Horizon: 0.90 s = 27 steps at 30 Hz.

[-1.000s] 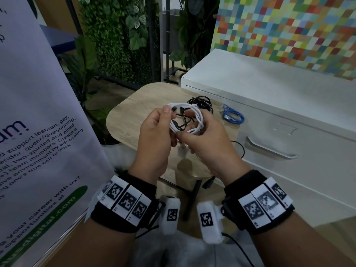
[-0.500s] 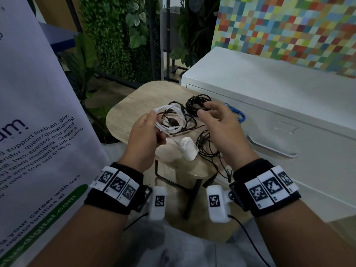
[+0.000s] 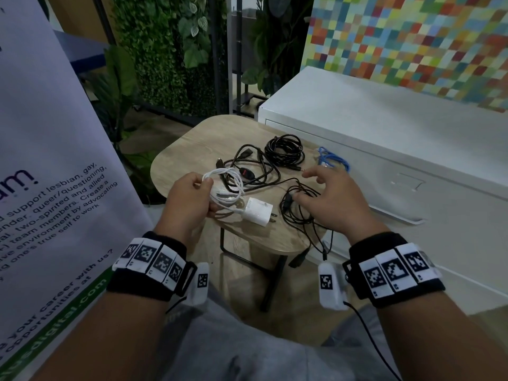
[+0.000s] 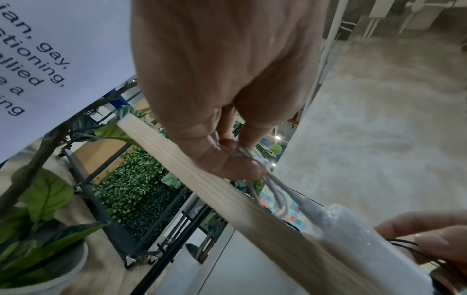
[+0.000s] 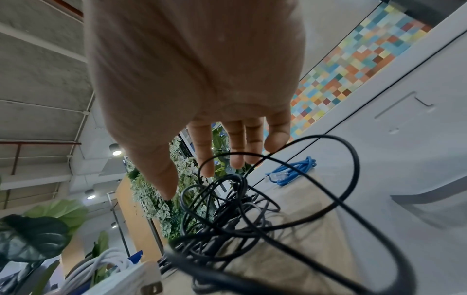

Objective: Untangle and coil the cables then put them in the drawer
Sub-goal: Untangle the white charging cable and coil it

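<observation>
Small wooden table (image 3: 192, 144), black cables (image 3: 284, 151), white charger (image 3: 258, 211), blue cable (image 3: 334, 158)

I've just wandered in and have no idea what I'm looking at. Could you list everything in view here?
white cable: one, white, coiled, held at the table's left edge
charger: one, white, on the table, on the white cable's end
black cables: several, black; one coiled at the back, others loose mid-table and front right
blue cable: one, blue, bundled at the table's right rear
table: one, light wood, centre
cabinet: one, white, right, drawers closed
banner: one, white, printed, left
plants: several, green, behind
left hand: grip on the white cable
right hand: fingers spread over the loose black cables
</observation>
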Each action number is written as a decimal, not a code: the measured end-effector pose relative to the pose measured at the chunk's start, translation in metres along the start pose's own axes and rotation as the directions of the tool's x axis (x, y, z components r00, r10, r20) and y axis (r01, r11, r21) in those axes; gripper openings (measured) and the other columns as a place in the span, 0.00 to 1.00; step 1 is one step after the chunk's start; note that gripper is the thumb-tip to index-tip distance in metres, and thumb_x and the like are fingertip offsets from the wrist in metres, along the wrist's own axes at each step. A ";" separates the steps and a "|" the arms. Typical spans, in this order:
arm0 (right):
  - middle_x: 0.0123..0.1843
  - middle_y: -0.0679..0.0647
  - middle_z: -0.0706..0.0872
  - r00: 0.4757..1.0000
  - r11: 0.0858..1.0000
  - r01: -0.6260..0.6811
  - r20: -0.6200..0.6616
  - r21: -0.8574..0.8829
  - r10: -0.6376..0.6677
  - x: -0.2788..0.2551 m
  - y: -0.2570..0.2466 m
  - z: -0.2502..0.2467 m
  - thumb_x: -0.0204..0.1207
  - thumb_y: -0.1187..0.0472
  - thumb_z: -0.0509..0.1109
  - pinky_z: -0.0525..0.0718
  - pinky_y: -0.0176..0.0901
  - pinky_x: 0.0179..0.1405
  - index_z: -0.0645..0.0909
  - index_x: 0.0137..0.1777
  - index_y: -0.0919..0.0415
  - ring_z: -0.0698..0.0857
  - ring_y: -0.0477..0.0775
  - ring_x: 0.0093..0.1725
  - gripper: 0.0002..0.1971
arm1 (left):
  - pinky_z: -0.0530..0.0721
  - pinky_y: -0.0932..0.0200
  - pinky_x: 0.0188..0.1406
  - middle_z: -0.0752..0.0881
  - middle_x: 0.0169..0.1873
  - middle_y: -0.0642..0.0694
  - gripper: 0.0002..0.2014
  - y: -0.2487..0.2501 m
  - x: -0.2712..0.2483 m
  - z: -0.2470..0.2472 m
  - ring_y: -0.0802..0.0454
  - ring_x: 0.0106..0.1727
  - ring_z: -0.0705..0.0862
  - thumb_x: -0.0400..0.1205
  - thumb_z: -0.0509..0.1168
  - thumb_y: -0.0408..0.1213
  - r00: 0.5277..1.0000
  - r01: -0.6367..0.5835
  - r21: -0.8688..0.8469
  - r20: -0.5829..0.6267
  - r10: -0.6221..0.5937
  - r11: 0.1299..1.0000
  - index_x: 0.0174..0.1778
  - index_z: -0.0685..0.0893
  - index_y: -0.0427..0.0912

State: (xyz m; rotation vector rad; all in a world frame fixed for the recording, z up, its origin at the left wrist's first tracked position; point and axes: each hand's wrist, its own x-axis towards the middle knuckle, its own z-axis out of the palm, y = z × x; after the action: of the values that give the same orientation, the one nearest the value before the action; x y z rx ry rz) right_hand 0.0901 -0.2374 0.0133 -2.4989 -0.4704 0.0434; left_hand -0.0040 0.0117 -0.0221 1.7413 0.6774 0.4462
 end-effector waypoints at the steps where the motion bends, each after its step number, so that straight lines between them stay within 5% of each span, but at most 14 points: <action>1: 0.72 0.52 0.77 1.000 1.000 -0.001 0.019 -0.008 0.001 -0.001 0.000 0.001 0.68 0.36 0.78 0.82 0.58 0.70 0.81 0.66 0.36 0.78 0.57 0.74 0.26 | 0.85 0.60 0.24 0.87 0.34 0.43 0.09 -0.001 0.002 -0.002 0.60 0.23 0.86 0.92 0.62 0.39 1.000 -0.006 0.038 -0.001 0.006 0.999 0.51 0.85 0.41; 8: 0.69 0.51 0.78 0.999 0.999 0.023 -0.036 -0.048 -0.025 -0.004 -0.005 0.005 0.74 0.40 0.75 0.79 0.51 0.64 0.82 0.68 0.40 0.76 0.56 0.73 0.23 | 0.90 0.56 0.30 0.89 0.39 0.43 0.09 -0.004 0.000 -0.005 0.54 0.32 0.90 0.91 0.64 0.41 0.999 -0.030 0.097 -0.011 0.031 0.995 0.48 0.86 0.43; 13: 0.66 0.50 0.78 0.994 0.995 0.060 -0.092 -0.077 -0.067 -0.008 -0.017 0.003 0.78 0.44 0.74 0.72 0.46 0.63 0.85 0.65 0.43 0.73 0.56 0.74 0.17 | 0.82 0.69 0.26 0.90 0.39 0.47 0.09 0.000 -0.006 -0.006 0.63 0.32 0.87 0.91 0.63 0.40 0.987 -0.160 0.121 -0.015 0.163 0.980 0.48 0.87 0.46; 15: 0.62 0.48 0.81 0.982 0.993 0.120 -0.144 -0.011 -0.120 -0.008 -0.023 0.003 0.79 0.48 0.75 0.73 0.42 0.63 0.86 0.63 0.45 0.78 0.52 0.68 0.14 | 0.83 0.68 0.27 0.90 0.37 0.48 0.09 0.006 -0.012 -0.005 0.61 0.31 0.87 0.91 0.64 0.38 0.978 -0.207 0.049 -0.008 0.207 0.977 0.48 0.87 0.49; 18: 0.55 0.41 0.88 0.982 0.960 0.162 -0.129 0.228 -0.135 -0.011 -0.037 0.004 0.80 0.53 0.76 0.81 0.31 0.51 0.88 0.61 0.47 0.85 0.39 0.46 0.11 | 0.88 0.60 0.30 0.90 0.36 0.43 0.09 0.020 -0.023 -0.003 0.54 0.33 0.87 0.91 0.64 0.37 0.964 -0.264 -0.067 0.014 0.265 0.962 0.49 0.89 0.48; 23: 0.54 0.42 0.93 0.984 0.850 0.146 0.012 0.506 -0.176 -0.015 -0.058 0.011 0.76 0.55 0.81 0.91 0.54 0.55 0.87 0.69 0.47 0.91 0.43 0.50 0.21 | 0.88 0.60 0.32 0.92 0.35 0.49 0.09 0.049 -0.038 0.001 0.57 0.35 0.88 0.91 0.65 0.37 0.925 -0.373 -0.136 0.029 0.380 0.918 0.52 0.90 0.48; 27: 0.42 0.49 0.94 0.972 0.809 0.162 0.052 0.565 -0.231 -0.022 -0.064 0.003 0.76 0.58 0.82 0.86 0.46 0.46 0.89 0.60 0.49 0.91 0.42 0.41 0.14 | 0.86 0.63 0.42 0.89 0.32 0.53 0.09 0.062 -0.045 0.005 0.57 0.39 0.90 0.91 0.63 0.34 0.915 -0.378 -0.226 0.061 0.400 0.898 0.47 0.87 0.43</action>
State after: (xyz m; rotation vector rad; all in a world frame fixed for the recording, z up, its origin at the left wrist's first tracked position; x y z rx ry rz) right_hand 0.0488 -0.1941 0.0451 -1.8647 -0.6587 0.2178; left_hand -0.0218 -0.0318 0.0385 1.6833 0.1898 0.6708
